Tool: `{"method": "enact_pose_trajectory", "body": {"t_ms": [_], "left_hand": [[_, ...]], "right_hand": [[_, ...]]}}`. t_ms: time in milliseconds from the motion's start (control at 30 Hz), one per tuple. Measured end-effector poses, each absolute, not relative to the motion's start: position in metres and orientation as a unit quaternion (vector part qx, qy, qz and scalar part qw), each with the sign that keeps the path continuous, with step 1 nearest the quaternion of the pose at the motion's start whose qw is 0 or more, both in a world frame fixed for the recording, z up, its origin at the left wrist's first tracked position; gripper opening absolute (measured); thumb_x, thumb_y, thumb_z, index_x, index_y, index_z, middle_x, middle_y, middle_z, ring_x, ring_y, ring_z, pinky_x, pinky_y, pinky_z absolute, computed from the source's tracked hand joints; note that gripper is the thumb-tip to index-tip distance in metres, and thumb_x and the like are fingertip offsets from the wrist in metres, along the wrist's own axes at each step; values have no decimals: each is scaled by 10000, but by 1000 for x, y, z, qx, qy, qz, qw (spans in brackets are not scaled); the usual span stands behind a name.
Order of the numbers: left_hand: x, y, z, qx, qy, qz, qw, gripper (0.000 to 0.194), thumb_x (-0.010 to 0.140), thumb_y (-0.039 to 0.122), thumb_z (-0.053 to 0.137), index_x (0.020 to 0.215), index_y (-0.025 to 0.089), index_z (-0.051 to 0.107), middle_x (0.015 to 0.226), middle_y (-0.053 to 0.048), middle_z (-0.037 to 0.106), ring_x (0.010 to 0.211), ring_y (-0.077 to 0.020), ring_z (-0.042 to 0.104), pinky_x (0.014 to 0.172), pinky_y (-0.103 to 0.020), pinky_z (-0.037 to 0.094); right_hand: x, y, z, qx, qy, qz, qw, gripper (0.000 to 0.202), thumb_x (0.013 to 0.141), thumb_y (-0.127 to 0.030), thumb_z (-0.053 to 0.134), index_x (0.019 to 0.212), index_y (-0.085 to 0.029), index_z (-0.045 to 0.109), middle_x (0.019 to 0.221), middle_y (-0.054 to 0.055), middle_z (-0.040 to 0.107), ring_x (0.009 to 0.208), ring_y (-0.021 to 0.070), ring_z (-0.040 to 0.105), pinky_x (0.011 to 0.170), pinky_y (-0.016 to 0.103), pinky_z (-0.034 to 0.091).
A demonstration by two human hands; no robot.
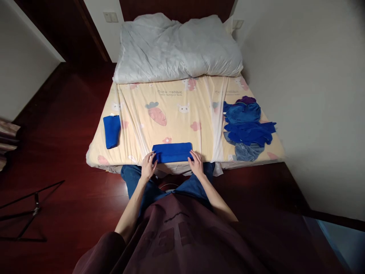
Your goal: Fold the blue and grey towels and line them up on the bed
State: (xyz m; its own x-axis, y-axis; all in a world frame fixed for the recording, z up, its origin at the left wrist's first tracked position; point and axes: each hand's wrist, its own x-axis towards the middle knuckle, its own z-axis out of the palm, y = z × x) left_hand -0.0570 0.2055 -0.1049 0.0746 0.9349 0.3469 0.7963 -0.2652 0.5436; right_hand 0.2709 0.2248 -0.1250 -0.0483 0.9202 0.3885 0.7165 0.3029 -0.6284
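Both hands are at the near edge of the bed, palms down with fingers loosely curved, one at each end of a blue cloth (172, 152). The left hand (147, 164) touches its left end; the right hand (196, 163) touches its right end. Whether either hand pinches the fabric or merely rests on it cannot be determined. The cloth lies flat as a long, narrow strip, a crease running lengthwise, on a yellow sheet (182, 125) printed with carrots, rabbits and lettering.

Farther out on the left, near the sheet's side edge, lies a folded blue cloth (112, 131), compact, with a small white tag at its far end. Opposite, on the right, a loose heap of cloths (248, 131) is noted: bright blue, grey-blue and teal-blue pieces, with purple at the far end.

Beyond these, a pale grey quilt (179, 49) lies bunched across the head of the bed, against a dark headboard (182, 10).
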Motion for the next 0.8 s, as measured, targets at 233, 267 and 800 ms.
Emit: {"method": "enact_pose_trajectory", "body": {"t_ms": [233, 267, 800], "left_hand": [[-47, 210, -112, 805, 534, 230, 119, 572, 1015, 340, 421, 1558, 180, 342, 1626, -115, 341, 1535, -254, 242, 1247, -492, 281], [-47, 211, -115, 807, 536, 216, 121, 579, 1012, 330, 416, 1562, 168, 335, 1631, -117, 331, 1539, -253, 231, 1253, -492, 266], [-51, 214, -127, 791, 593, 123, 89, 735, 846, 43, 381, 1572, 148, 336, 1637, -85, 316, 1535, -223, 244, 1257, -447, 210]], "right_hand": [[256, 222, -129, -513, -782, 149, 323, 482, 1025, -309, 458, 1502, -241, 477, 1521, 56, 519, 1453, 231, 427, 1194, 464, 382], [255, 223, -131, -512, -784, 151, 318, 491, 1025, -308, 454, 1512, -237, 464, 1532, 57, 505, 1463, 229, 413, 1199, 467, 377], [283, 231, -150, -555, -778, 108, 274, 561, 928, -157, 482, 1488, -187, 493, 1539, 76, 492, 1473, 236, 399, 1210, 482, 368]]}}
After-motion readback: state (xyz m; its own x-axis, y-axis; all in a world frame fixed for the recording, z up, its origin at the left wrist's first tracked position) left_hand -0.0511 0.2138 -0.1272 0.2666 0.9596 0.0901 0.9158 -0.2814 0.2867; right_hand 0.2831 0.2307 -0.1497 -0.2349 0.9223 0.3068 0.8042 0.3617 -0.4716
